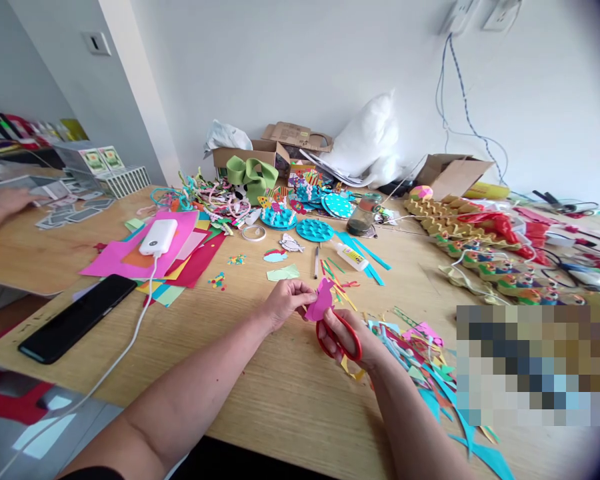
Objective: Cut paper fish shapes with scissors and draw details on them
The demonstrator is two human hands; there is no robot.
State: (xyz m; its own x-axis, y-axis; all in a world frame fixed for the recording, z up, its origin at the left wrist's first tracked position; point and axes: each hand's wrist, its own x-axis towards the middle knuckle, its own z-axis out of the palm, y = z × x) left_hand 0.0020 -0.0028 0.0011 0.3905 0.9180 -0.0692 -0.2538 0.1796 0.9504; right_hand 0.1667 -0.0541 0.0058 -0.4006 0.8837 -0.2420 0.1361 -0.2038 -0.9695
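Between the thumb and fingers of my left hand (286,304) is a small piece of magenta paper (321,301) with a curved, cut outline. My right hand (353,337) grips red-handled scissors (353,347), its fingers through the loops. The scissor blades are hidden behind the paper, so their contact with it cannot be seen. Just beyond my hands lie a pen (317,263), a glue bottle (351,256) and a pale green paper scrap (283,273). Fish-shaped paper cutouts (291,243) rest further back.
Coloured paper sheets (195,263) and a white power bank (159,237) lie left, near a black phone (77,319). Paper scraps (430,353) spread to the right. Blue decorated discs (315,230) and egg-carton crafts (495,263) stand further back. Another person's hand (13,200) is at far left.
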